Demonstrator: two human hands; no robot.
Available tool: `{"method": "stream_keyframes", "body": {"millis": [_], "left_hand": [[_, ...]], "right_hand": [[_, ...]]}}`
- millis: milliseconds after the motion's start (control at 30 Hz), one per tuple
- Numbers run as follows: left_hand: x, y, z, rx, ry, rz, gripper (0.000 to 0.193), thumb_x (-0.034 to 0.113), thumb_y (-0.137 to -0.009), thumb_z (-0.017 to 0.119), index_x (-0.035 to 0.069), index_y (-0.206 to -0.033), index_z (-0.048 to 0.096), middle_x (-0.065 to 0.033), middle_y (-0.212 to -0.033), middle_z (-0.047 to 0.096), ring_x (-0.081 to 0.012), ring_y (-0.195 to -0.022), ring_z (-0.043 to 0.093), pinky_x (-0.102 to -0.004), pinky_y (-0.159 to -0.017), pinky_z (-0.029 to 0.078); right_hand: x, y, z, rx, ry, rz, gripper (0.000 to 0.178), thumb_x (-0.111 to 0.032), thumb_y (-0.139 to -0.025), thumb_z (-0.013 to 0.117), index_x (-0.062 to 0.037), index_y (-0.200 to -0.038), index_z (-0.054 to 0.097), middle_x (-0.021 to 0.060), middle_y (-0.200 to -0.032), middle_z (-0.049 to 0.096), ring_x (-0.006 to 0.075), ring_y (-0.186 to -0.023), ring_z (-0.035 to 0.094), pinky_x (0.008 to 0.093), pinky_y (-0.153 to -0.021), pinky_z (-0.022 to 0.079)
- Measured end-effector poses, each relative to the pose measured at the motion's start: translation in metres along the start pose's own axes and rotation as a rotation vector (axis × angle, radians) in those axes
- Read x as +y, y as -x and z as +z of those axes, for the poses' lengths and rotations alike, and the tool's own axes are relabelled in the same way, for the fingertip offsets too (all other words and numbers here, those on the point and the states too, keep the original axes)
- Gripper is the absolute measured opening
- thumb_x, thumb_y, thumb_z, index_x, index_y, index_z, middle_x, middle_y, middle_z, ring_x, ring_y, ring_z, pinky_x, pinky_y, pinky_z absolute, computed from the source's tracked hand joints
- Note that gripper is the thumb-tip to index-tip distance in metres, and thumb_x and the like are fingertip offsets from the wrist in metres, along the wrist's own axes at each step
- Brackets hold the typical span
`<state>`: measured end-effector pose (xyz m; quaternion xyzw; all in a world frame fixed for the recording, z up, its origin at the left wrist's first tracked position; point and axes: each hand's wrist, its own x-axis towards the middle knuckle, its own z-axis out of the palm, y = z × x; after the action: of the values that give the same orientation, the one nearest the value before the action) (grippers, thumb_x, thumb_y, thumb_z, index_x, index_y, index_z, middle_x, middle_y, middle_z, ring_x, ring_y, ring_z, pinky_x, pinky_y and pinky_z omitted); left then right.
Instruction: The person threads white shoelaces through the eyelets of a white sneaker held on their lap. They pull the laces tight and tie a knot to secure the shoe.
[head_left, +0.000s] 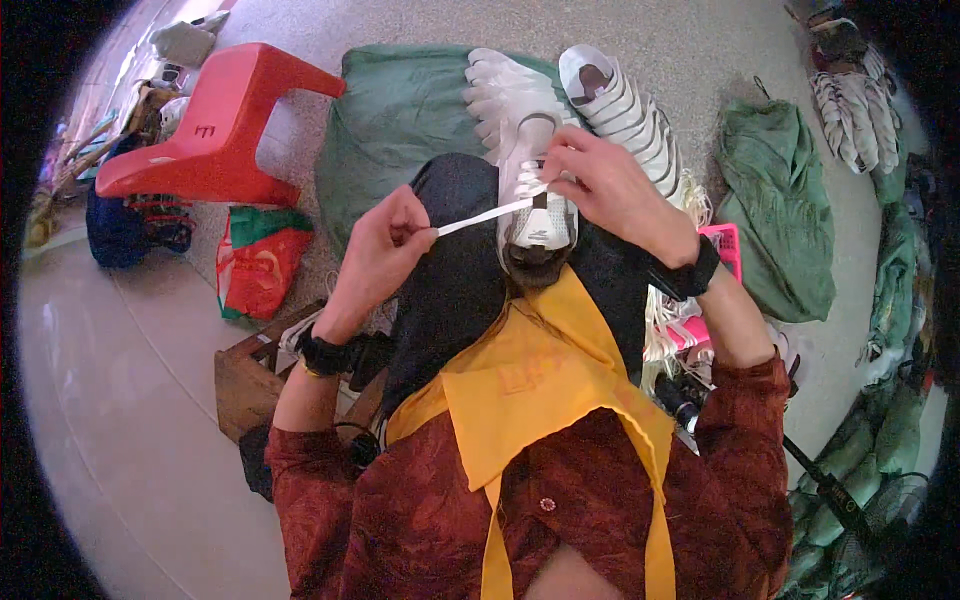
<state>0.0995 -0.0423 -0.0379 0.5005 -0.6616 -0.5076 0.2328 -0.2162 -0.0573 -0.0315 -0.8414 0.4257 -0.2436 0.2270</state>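
A: What's going on with the shoe [527, 160]?

B: Lacing, looks like mid-step. Left hand [385, 245] pinches the white lace [487, 215], pulled taut out to its right. Right hand [610, 190] pinches the lace at the eyelets, just beneath its fingertips. Next probably needs threading another eyelet.

A small shoe workshop on a bare floor: white sneakers [620, 105] lie heaped, more pairs [850, 105] near the far right edge, green sacks [775, 215] around, a red plastic chair [215, 130] at the far left.
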Motion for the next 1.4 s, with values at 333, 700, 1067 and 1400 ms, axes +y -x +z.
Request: {"method": "stream_keyframes", "body": {"millis": [333, 700, 1067, 1400], "left_hand": [[0.036, -0.022, 0.023, 0.128, -0.326, 0.326, 0.019, -0.002, -0.084, 0.070, 0.004, -0.097, 0.058, -0.0073, -0.078, 0.054, -0.0167, -0.067, 0.055, -0.0306, -0.060, 0.046], [0.071, -0.055, 0.074, -0.293, 0.018, 0.345, 0.017, 0.004, -0.091, 0.068, 0.005, -0.103, 0.056, -0.0031, -0.079, 0.056, -0.0110, -0.069, 0.053, -0.0281, -0.061, 0.045], [0.035, -0.064, 0.026, -0.250, 0.213, 0.160, 0.008, 0.002, -0.094, 0.061, 0.007, -0.091, 0.056, 0.0056, -0.081, 0.053, -0.0039, -0.074, 0.050, -0.0210, -0.068, 0.041], [0.043, -0.062, 0.024, -0.219, 0.343, 0.063, 0.013, 0.010, -0.094, 0.065, 0.010, -0.087, 0.054, 0.0077, -0.076, 0.049, -0.0032, -0.071, 0.045, -0.0204, -0.064, 0.034]], "right_hand": [[-0.012, 0.022, -0.019, -0.121, -0.239, 0.398, 0.014, -0.013, -0.088, 0.069, 0.0001, -0.086, 0.067, 0.0117, -0.069, 0.065, 0.0264, -0.062, 0.062, 0.0361, -0.060, 0.049], [-0.033, 0.062, -0.064, -0.078, -0.669, 0.571, 0.013, -0.013, -0.095, 0.070, -0.0008, -0.092, 0.070, -0.0032, -0.076, 0.064, 0.0044, -0.066, 0.056, 0.0237, -0.058, 0.046], [0.023, 0.199, -0.108, 0.000, -0.575, 0.897, 0.008, -0.006, -0.093, 0.069, -0.0008, -0.097, 0.073, -0.0014, -0.078, 0.067, 0.0061, -0.062, 0.059, 0.0234, -0.058, 0.051], [0.031, 0.222, -0.090, -0.005, -0.286, 0.857, 0.012, -0.009, -0.091, 0.070, 0.0002, -0.099, 0.073, -0.0002, -0.077, 0.069, 0.0059, -0.065, 0.059, 0.0230, -0.059, 0.046]]}}
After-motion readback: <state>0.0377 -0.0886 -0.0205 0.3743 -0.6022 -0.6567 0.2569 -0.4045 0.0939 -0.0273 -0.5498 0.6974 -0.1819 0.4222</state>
